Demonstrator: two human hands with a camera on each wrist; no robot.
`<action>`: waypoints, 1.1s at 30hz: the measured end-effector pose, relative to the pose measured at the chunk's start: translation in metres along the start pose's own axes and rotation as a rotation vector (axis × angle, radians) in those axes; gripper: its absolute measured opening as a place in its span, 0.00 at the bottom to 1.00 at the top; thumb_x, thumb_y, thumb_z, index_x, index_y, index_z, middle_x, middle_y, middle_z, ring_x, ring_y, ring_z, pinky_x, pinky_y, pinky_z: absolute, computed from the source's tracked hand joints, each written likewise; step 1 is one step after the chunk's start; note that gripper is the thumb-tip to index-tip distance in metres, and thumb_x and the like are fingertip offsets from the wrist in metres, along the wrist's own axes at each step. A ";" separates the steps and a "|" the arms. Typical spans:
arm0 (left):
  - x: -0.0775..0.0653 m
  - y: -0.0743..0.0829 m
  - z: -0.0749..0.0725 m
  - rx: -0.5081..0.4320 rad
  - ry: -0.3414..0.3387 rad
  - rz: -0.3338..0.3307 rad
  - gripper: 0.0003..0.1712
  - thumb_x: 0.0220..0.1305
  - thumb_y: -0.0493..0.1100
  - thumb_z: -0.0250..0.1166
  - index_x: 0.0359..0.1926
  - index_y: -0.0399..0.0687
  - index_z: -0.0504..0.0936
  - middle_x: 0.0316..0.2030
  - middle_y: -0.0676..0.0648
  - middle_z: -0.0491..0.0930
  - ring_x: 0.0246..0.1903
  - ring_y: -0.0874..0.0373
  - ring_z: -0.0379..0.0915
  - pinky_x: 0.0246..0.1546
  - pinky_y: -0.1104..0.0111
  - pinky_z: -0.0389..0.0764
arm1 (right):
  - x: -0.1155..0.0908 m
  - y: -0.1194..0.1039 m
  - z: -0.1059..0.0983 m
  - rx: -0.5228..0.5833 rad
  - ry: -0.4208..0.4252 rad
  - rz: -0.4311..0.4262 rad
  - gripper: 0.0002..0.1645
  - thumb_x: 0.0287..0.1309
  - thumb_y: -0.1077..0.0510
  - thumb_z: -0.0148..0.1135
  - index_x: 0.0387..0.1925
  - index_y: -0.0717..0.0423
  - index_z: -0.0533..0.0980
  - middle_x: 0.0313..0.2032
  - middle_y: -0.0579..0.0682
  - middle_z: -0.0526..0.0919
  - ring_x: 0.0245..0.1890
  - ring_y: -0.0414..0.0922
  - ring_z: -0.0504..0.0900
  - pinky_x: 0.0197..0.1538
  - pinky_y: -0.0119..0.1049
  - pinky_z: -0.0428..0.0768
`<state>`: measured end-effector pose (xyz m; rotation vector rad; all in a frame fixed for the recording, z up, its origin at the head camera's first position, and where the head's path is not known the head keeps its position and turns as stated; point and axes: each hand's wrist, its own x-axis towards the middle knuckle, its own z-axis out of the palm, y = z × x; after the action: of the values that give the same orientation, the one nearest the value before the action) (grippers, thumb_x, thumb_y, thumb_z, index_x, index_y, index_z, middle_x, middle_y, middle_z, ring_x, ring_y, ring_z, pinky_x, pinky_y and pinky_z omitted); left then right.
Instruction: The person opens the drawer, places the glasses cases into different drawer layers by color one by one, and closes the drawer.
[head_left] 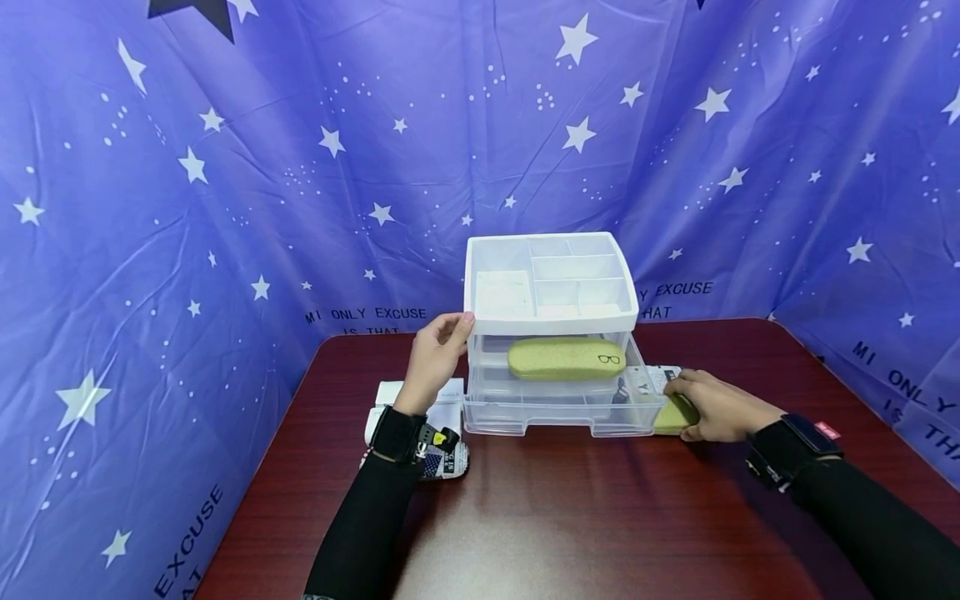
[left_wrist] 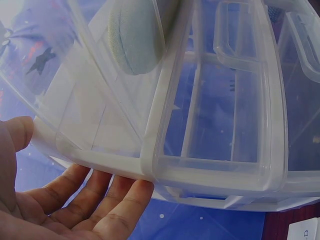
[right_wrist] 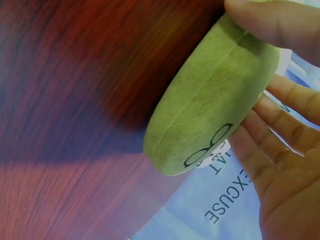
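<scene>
A clear plastic drawer organizer (head_left: 551, 321) with a white divided top stands near the table's far side. Its drawer (head_left: 525, 412) is pulled out toward me, and a green glasses case (head_left: 566, 359) shows inside. My left hand (head_left: 437, 354) touches the organizer's left side at the upper tray; in the left wrist view its fingertips (left_wrist: 139, 189) rest along the white edge, thumb apart. Beside the drawer's right side, my right hand (head_left: 716, 408) holds a second green glasses case (right_wrist: 212, 97) low over the table, thumb on one side and fingers on the other.
Left of the organizer, a white box (head_left: 447, 404) and a newspaper-patterned case (head_left: 448, 462) lie partly behind my left wrist. Another newspaper-print item (head_left: 663, 375) sits right of the drawer. A star-patterned blue curtain (head_left: 420, 167) hangs behind the dark red table (head_left: 570, 517).
</scene>
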<state>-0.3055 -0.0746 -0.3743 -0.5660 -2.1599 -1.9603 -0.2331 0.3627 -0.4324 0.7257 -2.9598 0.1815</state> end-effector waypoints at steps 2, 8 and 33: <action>0.000 0.000 0.000 -0.002 0.000 0.001 0.32 0.66 0.63 0.60 0.54 0.40 0.78 0.47 0.44 0.80 0.48 0.54 0.76 0.48 0.67 0.80 | 0.001 0.000 0.000 0.001 -0.008 0.005 0.35 0.30 0.54 0.80 0.46 0.60 0.77 0.43 0.51 0.76 0.41 0.47 0.72 0.43 0.44 0.75; 0.000 0.001 -0.001 0.002 -0.001 0.002 0.31 0.66 0.63 0.59 0.54 0.41 0.79 0.47 0.44 0.79 0.48 0.54 0.76 0.48 0.68 0.80 | 0.002 -0.001 0.000 -0.017 -0.034 0.021 0.35 0.31 0.52 0.80 0.45 0.60 0.77 0.41 0.48 0.75 0.38 0.44 0.71 0.40 0.39 0.75; 0.000 -0.001 0.000 -0.015 -0.007 0.002 0.34 0.65 0.65 0.60 0.54 0.41 0.78 0.48 0.44 0.79 0.49 0.54 0.75 0.49 0.68 0.80 | -0.003 0.002 -0.006 -0.047 -0.075 0.010 0.37 0.34 0.47 0.79 0.46 0.60 0.77 0.40 0.47 0.75 0.37 0.43 0.71 0.38 0.38 0.75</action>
<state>-0.3059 -0.0745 -0.3757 -0.5775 -2.1491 -1.9786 -0.2312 0.3665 -0.4266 0.7284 -3.0276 0.0864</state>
